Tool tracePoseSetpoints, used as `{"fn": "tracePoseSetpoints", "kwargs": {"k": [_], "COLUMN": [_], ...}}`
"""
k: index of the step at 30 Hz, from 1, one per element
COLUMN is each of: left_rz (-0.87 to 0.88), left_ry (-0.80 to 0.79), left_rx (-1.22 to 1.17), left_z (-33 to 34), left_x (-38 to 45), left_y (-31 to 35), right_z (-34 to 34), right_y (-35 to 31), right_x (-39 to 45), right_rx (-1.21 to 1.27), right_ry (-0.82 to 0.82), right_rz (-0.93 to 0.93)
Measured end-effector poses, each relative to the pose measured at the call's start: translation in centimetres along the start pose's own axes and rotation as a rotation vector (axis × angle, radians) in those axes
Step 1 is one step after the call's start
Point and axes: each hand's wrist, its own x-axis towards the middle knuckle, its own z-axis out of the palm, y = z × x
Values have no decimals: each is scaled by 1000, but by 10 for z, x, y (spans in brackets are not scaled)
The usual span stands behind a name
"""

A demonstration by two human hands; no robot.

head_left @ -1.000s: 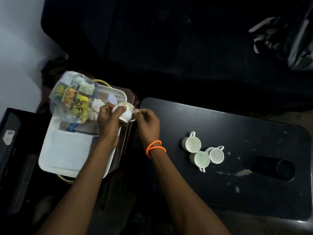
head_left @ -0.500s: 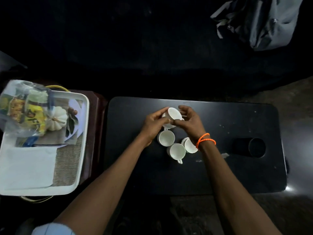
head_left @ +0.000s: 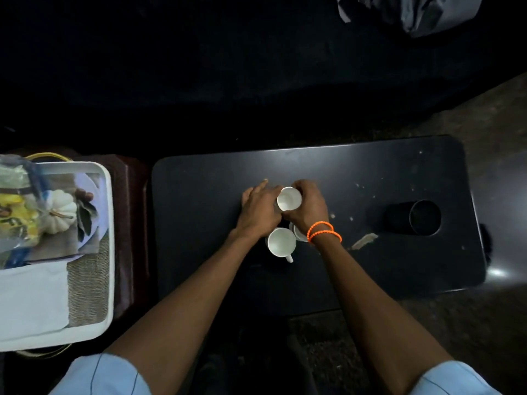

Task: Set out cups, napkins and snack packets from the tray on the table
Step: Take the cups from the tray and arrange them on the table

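A small white cup (head_left: 288,198) stands upright on the black table (head_left: 356,172), with my right hand (head_left: 306,205) wrapped around its right side. My left hand (head_left: 261,209) rests against its left side with fingers spread flat. Just below them sits a second white cup (head_left: 281,242), handle toward me. A third cup (head_left: 297,232) is half hidden under my right wrist. At the far left, the white tray (head_left: 109,223) holds a clear bag of snack packets (head_left: 17,206), a white napkin (head_left: 31,300) and a small white pumpkin ornament (head_left: 62,209).
A black cylindrical cup holder (head_left: 422,217) sits at the table's right side. Crumbs and a pale smear (head_left: 363,241) mark the tabletop near it. A grey bag (head_left: 407,12) lies on the dark sofa behind. The tray rests on a dark red stool (head_left: 128,223).
Both hands carried the cup from the tray across to the table and lowered it among the other cups. My left fingers have now spread off the cup.
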Motion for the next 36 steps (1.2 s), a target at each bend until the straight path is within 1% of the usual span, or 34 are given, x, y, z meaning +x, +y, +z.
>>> {"fn": "tracePoseSetpoints", "kwargs": {"k": [2, 3, 4, 6, 7, 8, 9, 11, 13, 15, 17, 22, 26, 29, 32, 36], "left_rz": [-64, -118, -178, -299, -379, -475, -578, -738, -769, -704, -631, -519, -455, -479, -581, -675], "left_ry": [129, 238, 359, 573, 637, 668, 669, 619, 528, 433, 368, 331, 278, 302, 341, 349], "left_rx": [-63, -122, -200, -356, -418, -477, -541, -681, -773, -783, -753, -663, -637, -652, -807, -900], "left_z": [1, 2, 4, 14, 21, 28, 36, 51, 64, 72, 74, 69, 68, 69, 72, 81], "left_x": [-9, -17, -27, -50, -62, -73, -83, -97, -106, -111, -113, -113, -117, -119, -124, -142], "left_y": [5, 7, 10, 13, 15, 18, 20, 24, 22, 17, 14, 5, -3, -6, -7, -13], "right_z": [-7, -9, -12, -9, -5, 1, 7, 18, 33, 46, 56, 63, 63, 62, 61, 63], "right_y": [1, 0, 0, 2, 4, 7, 10, 16, 21, 21, 21, 26, 24, 23, 24, 27], "right_x": [-3, -9, -17, -42, -57, -72, -85, -104, -117, -124, -130, -139, -132, -127, -135, -158], "right_rx": [-18, -19, -1, 94, 150, 210, 282, 459, 601, 704, 759, 779, 820, 834, 833, 851], "right_ry": [-28, 2, 83, 356, 486, 572, 604, 542, 424, 320, 259, 206, 147, 126, 112, 88], "right_rz": [-15, -20, -9, 56, 105, 173, 266, 463, 543, 562, 570, 596, 513, 495, 507, 518]}}
